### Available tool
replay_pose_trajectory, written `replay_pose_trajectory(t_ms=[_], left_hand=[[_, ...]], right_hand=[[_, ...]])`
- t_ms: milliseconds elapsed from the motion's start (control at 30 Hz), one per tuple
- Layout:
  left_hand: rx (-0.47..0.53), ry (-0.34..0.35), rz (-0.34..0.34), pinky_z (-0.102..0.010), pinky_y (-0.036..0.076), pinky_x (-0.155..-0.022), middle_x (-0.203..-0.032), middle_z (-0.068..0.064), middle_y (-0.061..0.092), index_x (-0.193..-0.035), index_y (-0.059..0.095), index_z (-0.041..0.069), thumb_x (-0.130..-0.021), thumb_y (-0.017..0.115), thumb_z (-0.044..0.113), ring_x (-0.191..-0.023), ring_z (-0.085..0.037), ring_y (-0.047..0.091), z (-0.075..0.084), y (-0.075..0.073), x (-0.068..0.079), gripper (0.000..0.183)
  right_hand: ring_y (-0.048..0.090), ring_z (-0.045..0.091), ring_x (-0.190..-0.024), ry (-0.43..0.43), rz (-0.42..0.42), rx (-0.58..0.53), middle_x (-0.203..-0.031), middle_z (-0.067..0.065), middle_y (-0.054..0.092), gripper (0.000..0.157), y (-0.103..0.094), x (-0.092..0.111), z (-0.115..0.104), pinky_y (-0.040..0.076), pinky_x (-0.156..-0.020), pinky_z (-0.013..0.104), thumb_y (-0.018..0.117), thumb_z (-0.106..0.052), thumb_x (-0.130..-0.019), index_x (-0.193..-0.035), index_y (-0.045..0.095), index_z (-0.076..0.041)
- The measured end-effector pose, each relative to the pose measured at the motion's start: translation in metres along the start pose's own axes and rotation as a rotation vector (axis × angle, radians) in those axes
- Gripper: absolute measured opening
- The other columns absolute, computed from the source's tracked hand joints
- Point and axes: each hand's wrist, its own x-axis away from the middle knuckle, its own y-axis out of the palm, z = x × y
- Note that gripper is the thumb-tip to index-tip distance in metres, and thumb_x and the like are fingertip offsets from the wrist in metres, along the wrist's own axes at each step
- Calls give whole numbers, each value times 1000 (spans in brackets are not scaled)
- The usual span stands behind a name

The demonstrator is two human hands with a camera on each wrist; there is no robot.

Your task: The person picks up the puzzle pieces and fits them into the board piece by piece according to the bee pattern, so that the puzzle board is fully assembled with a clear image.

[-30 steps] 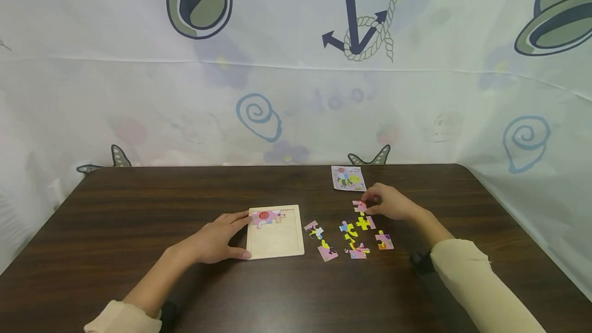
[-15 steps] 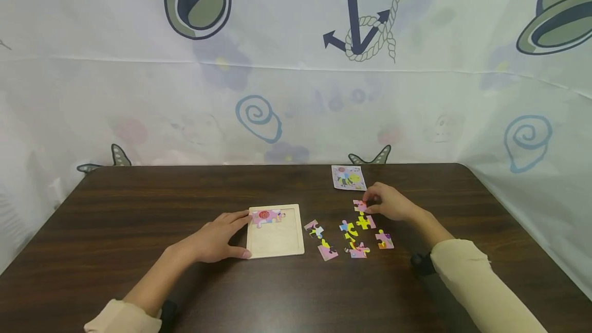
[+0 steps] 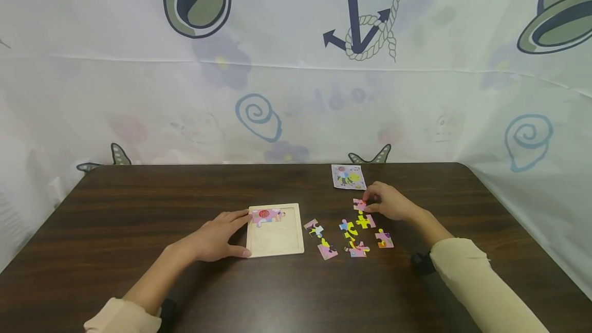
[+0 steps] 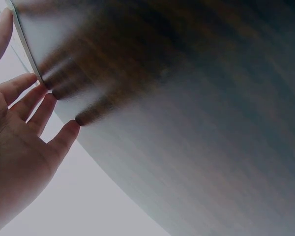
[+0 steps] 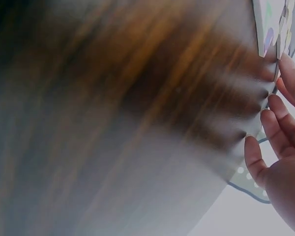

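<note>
My left hand (image 3: 217,238) lies along the left side of a square wooden puzzle tray (image 3: 276,240). Its fingertips touch the tray's upper left edge and its thumb the lower left corner, fingers fairly straight. Inside the tray, pink puzzle pieces (image 3: 267,216) with a red round pattern fill the top left. My right hand (image 3: 390,202) pinches a pink puzzle piece (image 3: 358,204) at its right side with thumb and index finger, low at the table. Just below it are yellow and pink pieces (image 3: 364,221). The right wrist view shows the curled fingers (image 5: 275,128) near the tabletop.
Several loose puzzle pieces lie right of the tray, among them a pink-and-yellow piece (image 3: 327,251), a pink piece (image 3: 384,239) and a piece with blue (image 3: 346,226). A picture card (image 3: 348,177) of a bee lies behind, near the far edge of the dark wooden table (image 3: 162,194).
</note>
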Motion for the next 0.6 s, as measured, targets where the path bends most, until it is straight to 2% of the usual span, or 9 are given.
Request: replay_pose_trajectory(t_ms=[433, 600], left_hand=[[-9, 3, 6, -64, 26, -92, -143, -19, 31, -138, 36, 2, -77, 69, 42, -127, -40, 29, -1, 2, 1, 80], [-11, 4, 6, -64, 26, -92, -143, -18, 31, -139, 37, 2, -77, 70, 42, -126, -39, 29, -1, 3, 1, 81]], right_hand=[[50, 22, -82, -65, -24, 38, -90, 7, 54, 14, -2, 0, -3, 43, -74, 39, 69, -8, -80, -89, 60, -3], [51, 19, -79, -60, -25, 21, -87, 6, 57, 14, -4, -1, -7, 44, -73, 37, 69, -7, -81, -88, 58, -3]])
